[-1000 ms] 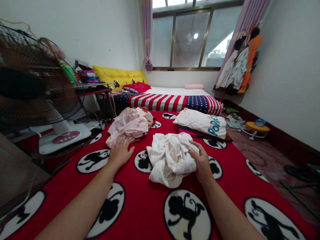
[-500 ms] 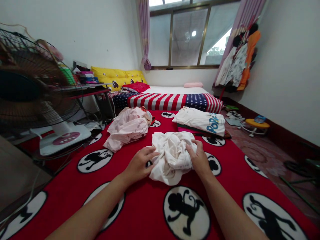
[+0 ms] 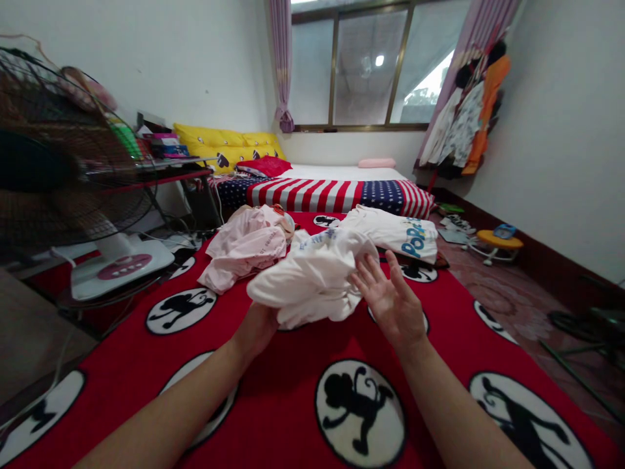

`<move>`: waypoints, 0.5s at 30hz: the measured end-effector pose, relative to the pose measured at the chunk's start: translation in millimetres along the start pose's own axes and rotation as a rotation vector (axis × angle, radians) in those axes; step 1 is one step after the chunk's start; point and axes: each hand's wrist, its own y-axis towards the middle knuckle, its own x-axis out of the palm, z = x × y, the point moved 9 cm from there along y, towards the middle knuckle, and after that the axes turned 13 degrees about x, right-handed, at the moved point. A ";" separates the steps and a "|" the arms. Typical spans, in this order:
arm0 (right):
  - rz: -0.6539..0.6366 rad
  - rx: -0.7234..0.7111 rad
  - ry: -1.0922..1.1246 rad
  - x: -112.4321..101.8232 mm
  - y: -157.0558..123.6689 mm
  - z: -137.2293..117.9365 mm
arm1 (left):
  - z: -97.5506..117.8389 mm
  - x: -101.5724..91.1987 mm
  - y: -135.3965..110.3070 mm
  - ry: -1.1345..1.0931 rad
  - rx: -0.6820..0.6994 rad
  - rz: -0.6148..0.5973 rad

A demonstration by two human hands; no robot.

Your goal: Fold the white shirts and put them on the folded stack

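Note:
A crumpled white shirt [image 3: 317, 277] with blue print is lifted off the red blanket in front of me. My left hand [image 3: 258, 327] holds its left end from below; the fingers are hidden under the cloth. On the other side, my right hand [image 3: 393, 303] is open, palm turned up and fingers spread, the fingertips against the shirt's right edge. Behind it to the left lies a rumpled pale pink garment [image 3: 247, 244]. At the back right, a white shirt with blue lettering [image 3: 395, 231] rests folded on top of other folded clothes.
The red blanket [image 3: 273, 417] with black monkey figures in white circles spreads under everything. On the left stands a fan [image 3: 122, 257] beside a cluttered desk [image 3: 170, 172]. Farther back is a bed with a striped cover [image 3: 312, 197]. A yellow stool [image 3: 500, 240] stands at right.
The white shirt has come up off the blanket and turned, showing blue print. My left hand has moved beneath its left end. My right hand has opened and turned palm up.

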 end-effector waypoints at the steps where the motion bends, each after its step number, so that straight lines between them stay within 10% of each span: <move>1: 0.033 -0.030 -0.043 -5.1 1.6 1.4 | 0.2 -9.4 2.7 -0.053 -0.015 0.089; 6: 0.102 -0.063 -0.378 -22.1 9.7 25.0 | 7.2 -26.5 13.2 -0.200 0.025 0.203; 15: -0.128 -0.390 -1.186 30.1 -15.2 30.4 | 8.2 -15.5 3.9 0.212 0.062 0.048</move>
